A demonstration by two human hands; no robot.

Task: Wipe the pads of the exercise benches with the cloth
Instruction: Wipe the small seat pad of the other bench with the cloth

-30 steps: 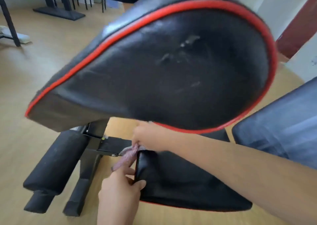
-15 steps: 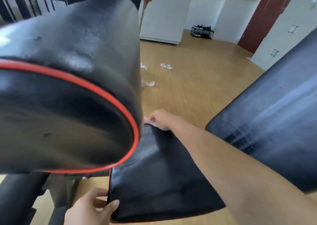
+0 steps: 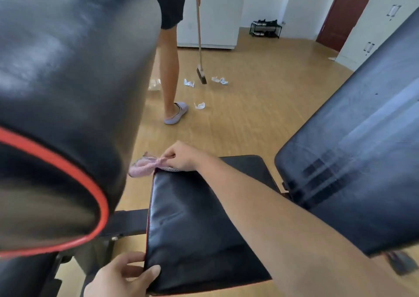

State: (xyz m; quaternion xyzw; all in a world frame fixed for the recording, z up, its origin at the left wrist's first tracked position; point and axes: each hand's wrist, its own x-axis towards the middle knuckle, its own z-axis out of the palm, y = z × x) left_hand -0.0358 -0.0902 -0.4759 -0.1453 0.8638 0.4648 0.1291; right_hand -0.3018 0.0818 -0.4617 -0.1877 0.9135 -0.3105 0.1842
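Note:
A black seat pad (image 3: 195,224) with thin red piping lies flat below me in the middle. My right hand (image 3: 181,156) rests at its far left corner, fingers closed on a pink cloth (image 3: 145,165) that hangs off the pad's edge. My left hand (image 3: 122,276) grips the pad's near left corner, thumb on top. A large black pad with a red rim (image 3: 63,106) looms close on the left. Another black back pad (image 3: 358,151) slopes up at the right.
A person's bare leg in a lilac slipper (image 3: 175,114) stands on the wooden floor beyond, beside a broom (image 3: 200,70) and scattered white scraps (image 3: 199,105). A shoe rack (image 3: 265,28) and white cabinets line the far wall. Black frame bars (image 3: 127,222) run under the pads.
My view has swung up and right from the padded underside to the room. My right hand has carried the cloth along the seat pad's left edge to its far corner. My left hand stays on the near corner.

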